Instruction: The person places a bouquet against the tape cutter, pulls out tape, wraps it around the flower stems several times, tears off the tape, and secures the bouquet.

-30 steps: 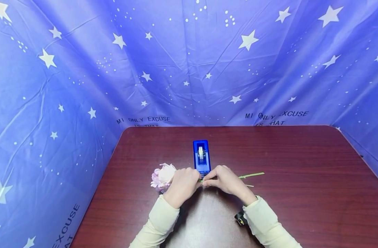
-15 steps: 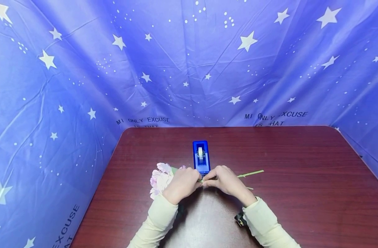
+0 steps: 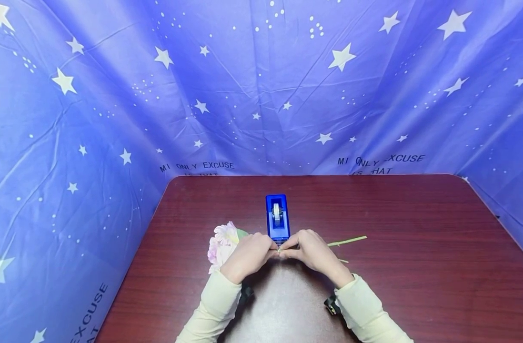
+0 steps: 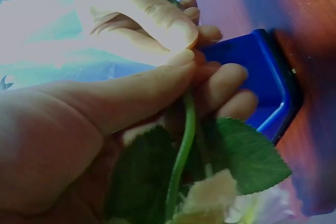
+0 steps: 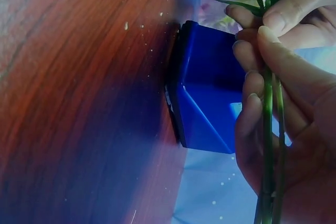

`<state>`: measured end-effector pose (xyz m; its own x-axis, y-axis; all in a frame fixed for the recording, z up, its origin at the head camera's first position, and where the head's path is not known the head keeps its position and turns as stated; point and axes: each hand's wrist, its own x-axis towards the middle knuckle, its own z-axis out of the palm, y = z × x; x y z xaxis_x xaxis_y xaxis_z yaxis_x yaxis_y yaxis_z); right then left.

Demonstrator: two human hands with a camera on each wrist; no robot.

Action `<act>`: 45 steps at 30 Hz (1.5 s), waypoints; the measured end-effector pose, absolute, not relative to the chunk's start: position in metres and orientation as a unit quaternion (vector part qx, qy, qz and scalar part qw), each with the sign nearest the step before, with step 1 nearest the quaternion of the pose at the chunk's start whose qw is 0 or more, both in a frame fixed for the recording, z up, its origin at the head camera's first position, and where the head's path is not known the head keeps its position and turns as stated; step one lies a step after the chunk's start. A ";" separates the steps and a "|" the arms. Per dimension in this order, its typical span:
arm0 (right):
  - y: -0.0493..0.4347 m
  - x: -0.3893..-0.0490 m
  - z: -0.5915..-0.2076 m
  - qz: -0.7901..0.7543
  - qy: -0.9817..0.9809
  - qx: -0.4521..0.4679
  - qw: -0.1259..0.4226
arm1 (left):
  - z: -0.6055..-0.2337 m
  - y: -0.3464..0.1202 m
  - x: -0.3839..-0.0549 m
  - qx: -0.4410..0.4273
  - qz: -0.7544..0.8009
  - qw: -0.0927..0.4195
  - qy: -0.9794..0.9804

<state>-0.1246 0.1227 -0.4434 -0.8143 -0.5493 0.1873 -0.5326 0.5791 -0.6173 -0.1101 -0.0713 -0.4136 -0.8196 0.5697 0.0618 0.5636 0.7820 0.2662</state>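
Pink-and-white flowers (image 3: 220, 247) lie to the left of my left hand (image 3: 249, 255), which pinches their green stems (image 4: 184, 153) between thumb and fingers. Thumb to thumb with it, my right hand (image 3: 315, 252) pinches the same stems. Below the right hand's grip, two or more stems (image 5: 268, 124) run side by side across its palm. Their cut ends (image 3: 351, 240) stick out to the right in the head view. Dark green leaves (image 4: 249, 156) hang under the left hand. Fingertips hide the spot where the stems are pinched.
Just beyond the hands stands a blue tape dispenser (image 3: 277, 219) with a roll of clear tape (image 3: 277, 214). All of this is on a reddish-brown wooden table (image 3: 416, 247). A blue star-printed curtain (image 3: 261, 95) hangs behind and at both sides.
The flower heads have turned about the stems, and a green leaf shows beside them. The stem ends have shifted slightly. Both hands stay in nearly the same place, still pinching.
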 end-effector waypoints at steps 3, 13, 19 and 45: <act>0.122 -0.124 -0.444 -0.339 0.892 -0.300 0.008 | -0.417 -0.072 -0.110 0.299 0.137 -0.004 0.944; 0.121 -0.123 -0.442 -0.350 0.895 -0.275 0.026 | -0.423 -0.074 -0.107 0.295 0.122 -0.044 0.947; 0.120 -0.124 -0.441 -0.367 0.892 -0.261 0.048 | -0.424 -0.074 -0.106 0.294 0.117 -0.071 0.946; 0.120 -0.125 -0.442 -0.396 0.878 -0.250 0.099 | -0.431 -0.072 -0.103 0.272 0.085 -0.139 0.948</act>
<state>-0.1250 0.1204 -0.4424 -0.8555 -0.5172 0.0235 -0.3600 0.5616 -0.7450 -0.1029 -0.0723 -0.4306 -0.8133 0.4924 0.3100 0.5397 0.8375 0.0856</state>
